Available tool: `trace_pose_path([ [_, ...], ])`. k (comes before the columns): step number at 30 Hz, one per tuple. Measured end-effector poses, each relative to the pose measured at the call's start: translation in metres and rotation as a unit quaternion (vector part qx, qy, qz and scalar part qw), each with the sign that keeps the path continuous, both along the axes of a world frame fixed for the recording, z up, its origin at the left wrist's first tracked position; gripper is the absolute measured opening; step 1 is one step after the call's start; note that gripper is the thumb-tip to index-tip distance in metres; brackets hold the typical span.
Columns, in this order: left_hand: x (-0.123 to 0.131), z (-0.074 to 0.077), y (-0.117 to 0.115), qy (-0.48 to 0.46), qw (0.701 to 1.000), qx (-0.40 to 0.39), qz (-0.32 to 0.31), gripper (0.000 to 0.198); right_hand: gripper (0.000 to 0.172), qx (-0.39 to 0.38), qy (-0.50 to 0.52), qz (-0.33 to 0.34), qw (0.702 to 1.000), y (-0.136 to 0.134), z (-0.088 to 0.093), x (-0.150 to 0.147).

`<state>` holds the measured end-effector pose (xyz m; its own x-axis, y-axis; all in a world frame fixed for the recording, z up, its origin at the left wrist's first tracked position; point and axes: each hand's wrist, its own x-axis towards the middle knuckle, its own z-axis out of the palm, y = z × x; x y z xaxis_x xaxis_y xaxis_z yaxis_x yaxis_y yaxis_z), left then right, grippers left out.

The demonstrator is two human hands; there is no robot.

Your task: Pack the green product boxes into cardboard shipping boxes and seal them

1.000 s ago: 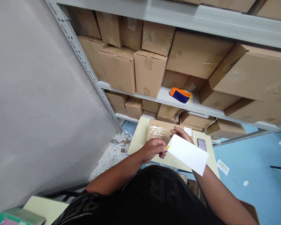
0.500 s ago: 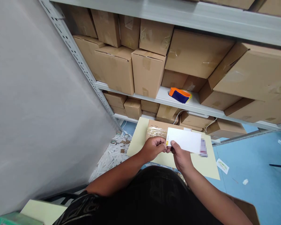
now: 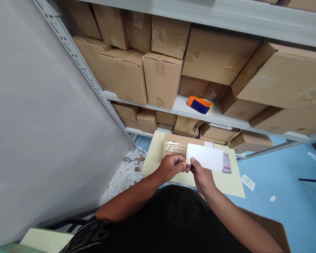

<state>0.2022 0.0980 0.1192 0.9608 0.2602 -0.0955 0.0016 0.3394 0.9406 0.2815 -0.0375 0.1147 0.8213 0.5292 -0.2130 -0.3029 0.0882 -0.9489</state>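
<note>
A white card point(image 3: 206, 157), with a small yellow mark at its lower left corner and a blurred patch at its right end, lies across my right hand point(image 3: 203, 178). The thumb presses on its face, with the fingers behind. My left hand point(image 3: 171, 167) is closed in a pinch at that same corner; the exact grip between the fingertips is hidden. Just behind the card a cardboard box point(image 3: 171, 147), with shiny clear tape and dark handwriting, rests on a pale yellow tabletop point(image 3: 228, 184). The card covers part of the box.
Metal shelving point(image 3: 158, 108) packed with cardboard boxes point(image 3: 162, 79) stands ahead. An orange and blue tape dispenser point(image 3: 199, 104) sits on one shelf. A grey wall point(image 3: 42, 116) runs along the left. White paper scraps point(image 3: 121, 182) cover the floor there. An open carton point(image 3: 271, 228) is at lower right.
The view has shifted slightly, so shelves and table appear a little further left. Both hands keep nearly the same position at the card.
</note>
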Motion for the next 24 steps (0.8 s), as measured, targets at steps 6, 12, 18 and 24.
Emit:
trace_pose_path([
  [6, 0.0025, -0.0057, -0.0013, -0.006, 1.000, -0.005, -0.006, 0.013, 0.035, 0.013, 0.023, -0.002, 1.000, 0.0002, 0.0004, -0.0013],
  [12, 0.0039, -0.0073, -0.0019, -0.005, 1.000, -0.009, 0.004, 0.015, 0.034, 0.022, 0.054, -0.022, 0.998, 0.0006, -0.0019, -0.0004],
  [18, 0.0040, -0.0038, -0.0026, -0.017, 1.000, -0.017, -0.006, 0.017, 0.033, 0.045, 0.078, -0.003, 0.996, 0.0024, 0.0010, -0.0014],
  [24, 0.0043, -0.0021, -0.0034, -0.023, 1.000, -0.005, -0.001, 0.014, 0.037, 0.047, 0.118, 0.032, 0.991, 0.0045, -0.0028, -0.0007],
])
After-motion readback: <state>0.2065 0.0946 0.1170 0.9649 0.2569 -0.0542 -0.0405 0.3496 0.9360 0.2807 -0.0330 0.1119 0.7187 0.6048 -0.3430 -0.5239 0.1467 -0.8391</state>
